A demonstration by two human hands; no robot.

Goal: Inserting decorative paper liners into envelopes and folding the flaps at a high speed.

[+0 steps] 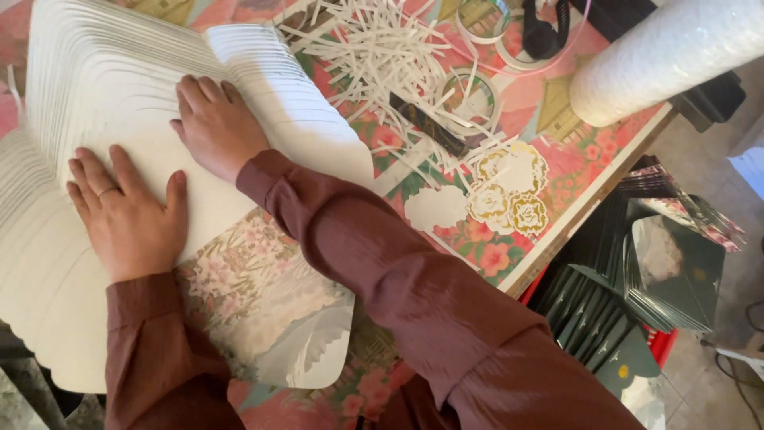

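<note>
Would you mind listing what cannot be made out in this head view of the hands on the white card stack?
- White card stack: cut off by the top and left edges.
- Card faces: covered by the left hand and right hand.
- Black headphones: cut by the top edge.
- White roll: runs out of frame.

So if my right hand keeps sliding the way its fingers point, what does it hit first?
The right hand lies flat on the fanned stack of white cards, fingers pointing up and left. Straight on it would meet only more of those cards, as far as the picture shows.
</note>
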